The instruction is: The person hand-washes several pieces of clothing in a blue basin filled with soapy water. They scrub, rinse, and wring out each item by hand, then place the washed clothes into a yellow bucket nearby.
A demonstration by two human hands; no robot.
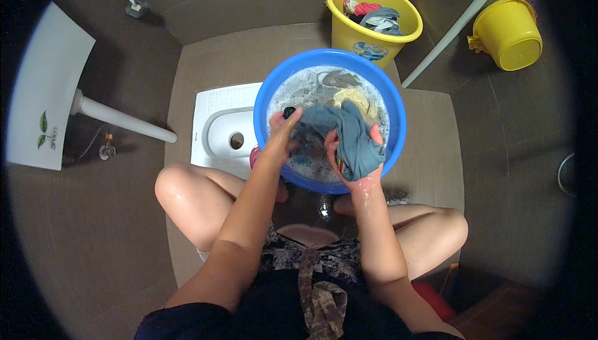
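Note:
A wet blue-grey cloth garment (pixel 356 139) is draped over the palm of my right hand (pixel 376 134), above the soapy water. Its other end stretches left to my left hand (pixel 282 127), whose fingers grip it beside a small black bunched piece (pixel 289 112). Both hands are over a round blue plastic basin (pixel 398 106). Suds float on the water there. A pale yellow cloth (pixel 354 100) and a grey cloth (pixel 341 79) lie partly sunk toward the basin's far side. What lies under the water is hard to make out.
Behind the basin stands a yellow bucket (pixel 338 22) holding clothes. A white squat toilet (pixel 215 101) is to the left, partly covered by the basin. White pipes (pixel 126 118) (pixel 455 29) slant down on both sides. A smaller yellow bucket (pixel 504 36) hangs at right.

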